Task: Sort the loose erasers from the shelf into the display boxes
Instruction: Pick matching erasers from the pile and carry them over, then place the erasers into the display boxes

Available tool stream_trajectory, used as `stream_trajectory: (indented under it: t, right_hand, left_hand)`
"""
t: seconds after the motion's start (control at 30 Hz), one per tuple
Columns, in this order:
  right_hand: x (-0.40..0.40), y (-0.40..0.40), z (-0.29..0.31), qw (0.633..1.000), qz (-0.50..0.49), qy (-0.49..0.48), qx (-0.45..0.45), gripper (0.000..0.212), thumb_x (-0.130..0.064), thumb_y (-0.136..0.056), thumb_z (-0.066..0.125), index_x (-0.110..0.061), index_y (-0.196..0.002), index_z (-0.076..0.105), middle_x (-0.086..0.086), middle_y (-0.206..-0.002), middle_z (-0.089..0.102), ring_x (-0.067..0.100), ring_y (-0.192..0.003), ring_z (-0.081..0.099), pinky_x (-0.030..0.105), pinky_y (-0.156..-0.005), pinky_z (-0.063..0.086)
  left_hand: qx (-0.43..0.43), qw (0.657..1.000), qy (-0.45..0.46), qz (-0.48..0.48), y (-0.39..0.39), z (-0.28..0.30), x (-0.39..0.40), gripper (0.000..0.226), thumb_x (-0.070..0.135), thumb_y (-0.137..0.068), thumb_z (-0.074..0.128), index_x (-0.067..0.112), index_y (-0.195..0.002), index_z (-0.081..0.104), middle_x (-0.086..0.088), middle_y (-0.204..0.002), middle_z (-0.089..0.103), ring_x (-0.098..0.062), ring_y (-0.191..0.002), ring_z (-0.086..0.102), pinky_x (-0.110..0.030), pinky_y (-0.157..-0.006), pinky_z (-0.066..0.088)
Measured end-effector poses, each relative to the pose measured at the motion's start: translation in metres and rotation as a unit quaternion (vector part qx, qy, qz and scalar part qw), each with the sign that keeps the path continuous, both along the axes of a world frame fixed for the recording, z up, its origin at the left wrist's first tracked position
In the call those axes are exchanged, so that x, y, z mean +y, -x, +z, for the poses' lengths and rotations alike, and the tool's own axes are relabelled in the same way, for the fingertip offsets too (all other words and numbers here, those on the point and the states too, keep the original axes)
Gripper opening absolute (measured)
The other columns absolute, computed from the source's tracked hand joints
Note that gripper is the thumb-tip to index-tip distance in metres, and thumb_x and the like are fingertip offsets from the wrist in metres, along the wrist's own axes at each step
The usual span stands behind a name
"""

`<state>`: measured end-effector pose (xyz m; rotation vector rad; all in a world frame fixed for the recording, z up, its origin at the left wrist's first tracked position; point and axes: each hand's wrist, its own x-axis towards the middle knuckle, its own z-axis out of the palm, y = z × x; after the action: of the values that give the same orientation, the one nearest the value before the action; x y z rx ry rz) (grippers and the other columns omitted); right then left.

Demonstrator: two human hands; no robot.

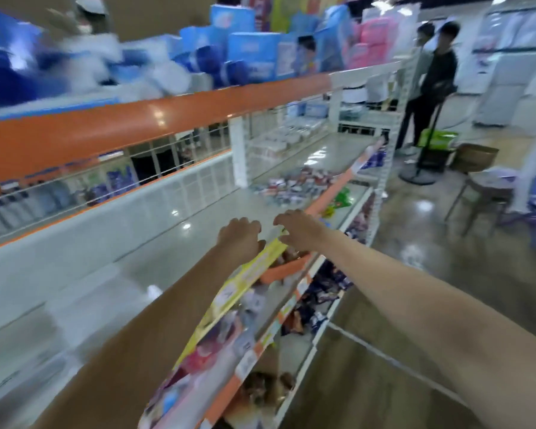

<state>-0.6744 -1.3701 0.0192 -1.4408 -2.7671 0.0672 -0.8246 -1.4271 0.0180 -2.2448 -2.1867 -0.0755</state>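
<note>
Both my arms reach forward over a white shelf (155, 252). My left hand (239, 235) grips the top edge of a yellow display box (245, 280) that stands at the shelf's front. My right hand (297, 227) curls its fingers over the same box's far corner. An orange box (287, 269) sits just below my right wrist. A pile of loose erasers (294, 184) lies further along the shelf, beyond both hands. The frame is blurred, so the finer finger positions are unclear.
An orange-edged upper shelf (155, 119) holds blue and pink packages overhead. Lower shelves (322, 301) carry mixed goods. Two people (430, 85) stand at the aisle's far end near a stool (486, 193) and a cardboard box (474, 157).
</note>
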Motion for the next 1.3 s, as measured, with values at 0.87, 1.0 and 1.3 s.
stream_trajectory:
  t: [0.87, 1.0, 1.3]
  right_hand:
    - [0.387, -0.108, -0.078, 0.990, -0.073, 0.050, 0.108, 0.043, -0.032, -0.090, 0.055, -0.008, -0.126, 0.050, 0.011, -0.129, 0.049, 0.029, -0.119, 0.047, 0.039, -0.095, 0.044]
    - [0.401, -0.108, -0.096, 0.987, -0.041, 0.030, 0.152, 0.043, -0.035, -0.087, 0.060, -0.010, -0.120, 0.054, 0.008, -0.124, 0.050, 0.026, -0.118, 0.046, 0.035, -0.097, 0.043]
    - [0.433, -0.132, -0.090, 0.957, 0.066, 0.108, 0.261, 0.036, -0.027, -0.089, 0.061, -0.012, -0.121, 0.058, 0.005, -0.122, 0.049, 0.022, -0.112, 0.050, 0.029, -0.096, 0.041]
  left_hand:
    - [-0.115, 0.989, -0.043, 0.085, -0.114, -0.062, 0.429, 0.025, 0.034, -0.092, 0.055, 0.013, -0.106, 0.060, -0.007, -0.089, 0.065, -0.026, -0.083, 0.062, -0.035, -0.071, 0.053]
    - [-0.105, 0.985, -0.045, 0.126, -0.121, -0.071, 0.449, 0.032, 0.047, -0.088, 0.057, 0.015, -0.093, 0.057, -0.005, -0.086, 0.065, -0.025, -0.082, 0.063, -0.036, -0.069, 0.054]
    - [-0.164, 0.963, -0.051, 0.209, -0.131, -0.068, 0.453, 0.025, 0.030, -0.079, 0.065, 0.031, -0.104, 0.065, 0.001, -0.093, 0.068, -0.023, -0.087, 0.064, -0.037, -0.072, 0.055]
